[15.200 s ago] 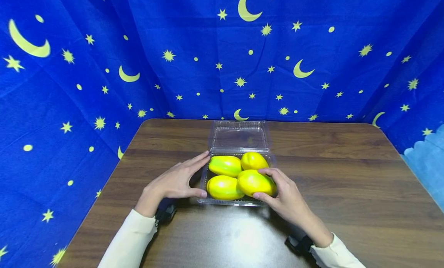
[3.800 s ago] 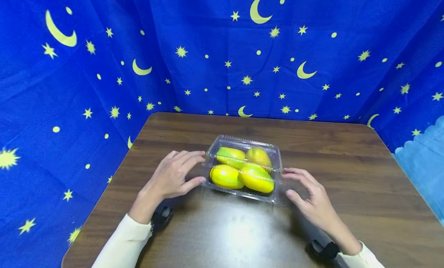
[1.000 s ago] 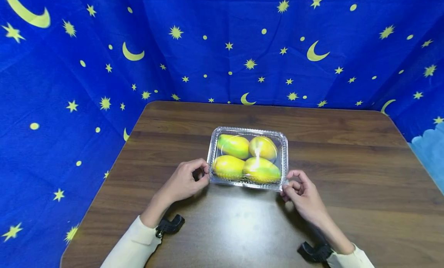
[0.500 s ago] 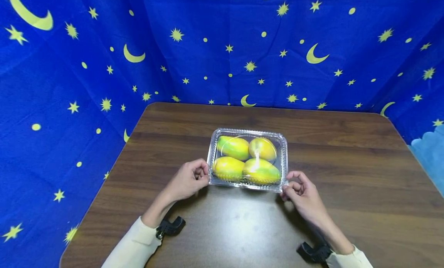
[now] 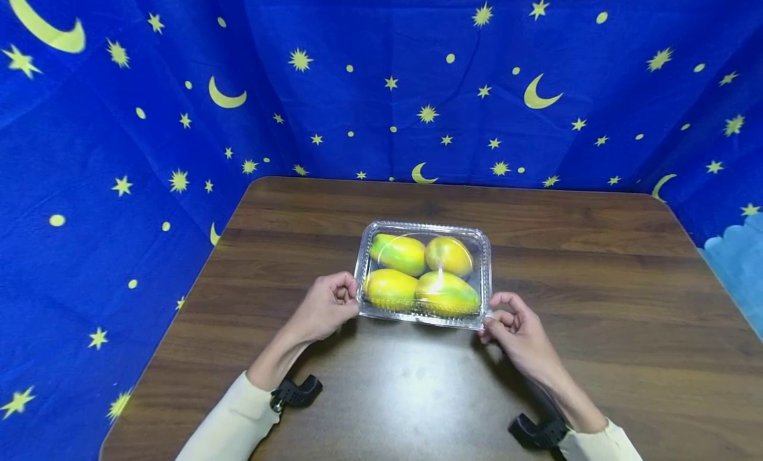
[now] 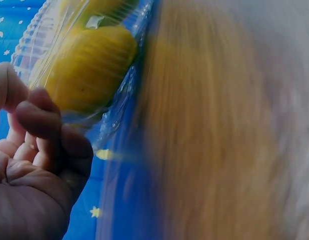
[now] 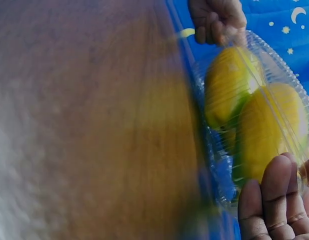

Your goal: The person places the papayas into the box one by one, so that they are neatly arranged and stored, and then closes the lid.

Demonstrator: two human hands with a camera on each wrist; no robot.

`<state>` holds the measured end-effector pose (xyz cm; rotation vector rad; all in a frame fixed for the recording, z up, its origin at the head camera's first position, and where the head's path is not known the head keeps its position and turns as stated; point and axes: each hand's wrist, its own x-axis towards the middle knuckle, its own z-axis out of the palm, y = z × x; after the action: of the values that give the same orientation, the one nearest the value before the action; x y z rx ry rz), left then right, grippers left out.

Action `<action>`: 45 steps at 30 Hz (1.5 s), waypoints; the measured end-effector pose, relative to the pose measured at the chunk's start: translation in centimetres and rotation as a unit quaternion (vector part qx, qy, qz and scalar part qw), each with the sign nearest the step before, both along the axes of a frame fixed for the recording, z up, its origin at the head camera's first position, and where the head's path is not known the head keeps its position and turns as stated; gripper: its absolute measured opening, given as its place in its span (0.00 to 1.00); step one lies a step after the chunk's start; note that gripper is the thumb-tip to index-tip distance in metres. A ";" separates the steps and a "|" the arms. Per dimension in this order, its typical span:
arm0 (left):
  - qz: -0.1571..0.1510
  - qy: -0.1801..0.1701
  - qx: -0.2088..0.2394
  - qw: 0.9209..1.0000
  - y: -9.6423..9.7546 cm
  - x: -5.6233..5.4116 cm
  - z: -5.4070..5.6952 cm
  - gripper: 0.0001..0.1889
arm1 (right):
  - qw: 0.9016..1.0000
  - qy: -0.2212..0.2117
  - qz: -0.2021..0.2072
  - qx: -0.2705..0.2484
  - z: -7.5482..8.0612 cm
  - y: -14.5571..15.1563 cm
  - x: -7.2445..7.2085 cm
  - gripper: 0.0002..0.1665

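Observation:
A clear plastic clamshell container (image 5: 426,320) sits on the table with its lid down. Inside lie several yellow-green mangoes (image 5: 448,293), also visible through the plastic as a mango (image 6: 92,67) in the left wrist view and a mango (image 7: 272,130) in the right wrist view. My left hand (image 5: 324,307) pinches the container's near left corner between thumb and curled fingers. At the near right corner, my right hand (image 5: 518,332) pinches the rim with thumb and fingertips. How far the lid's edge is pressed into the base cannot be made out.
The brown wooden table (image 5: 596,282) extends around the container on all sides. A blue curtain (image 5: 334,24) with moons and stars hangs behind and to the left. Light blue scalloped cloth (image 5: 736,262) shows at the right edge.
Earliest, the lid stood open and my right hand held a mango in the container. Later the lid lay over them with both hands beside it. Over the last second, both hands barely moved.

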<state>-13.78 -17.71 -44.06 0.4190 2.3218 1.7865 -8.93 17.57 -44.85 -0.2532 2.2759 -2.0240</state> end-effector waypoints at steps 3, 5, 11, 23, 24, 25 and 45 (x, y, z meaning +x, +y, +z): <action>0.006 -0.004 0.009 1.000 0.1 -0.1 0.0 0.06 | 1.000 -0.006 0.003 -0.016 0.0 0.0 -0.2 0.14; 0.005 -0.008 0.015 1.000 0.1 0.0 -0.1 0.06 | 1.000 -0.013 0.002 -0.028 0.0 -0.1 -0.2 0.13; -0.006 -0.019 0.019 1.000 0.2 0.1 -0.2 0.07 | 0.998 -0.026 0.000 -0.055 0.0 0.0 -0.2 0.14; -0.034 -0.048 0.023 0.998 0.3 0.3 0.1 0.04 | 0.996 -0.039 0.009 -0.075 0.3 0.5 -0.2 0.13; -0.033 -0.052 0.027 0.998 0.3 0.4 0.2 0.04 | 0.996 -0.040 0.007 -0.075 0.3 0.5 -0.1 0.13; -0.031 -0.057 0.031 0.997 0.4 0.4 0.2 0.03 | 0.996 -0.041 0.006 -0.076 0.3 0.5 -0.1 0.13; -0.073 -0.025 -0.026 0.997 -0.3 0.6 0.3 0.05 | 1.000 -0.017 -0.005 -0.023 0.0 0.7 -0.3 0.14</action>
<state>-13.16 -18.05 -43.79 0.5150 2.2369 1.6460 -9.26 18.28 -44.82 -0.2099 2.2179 -2.0712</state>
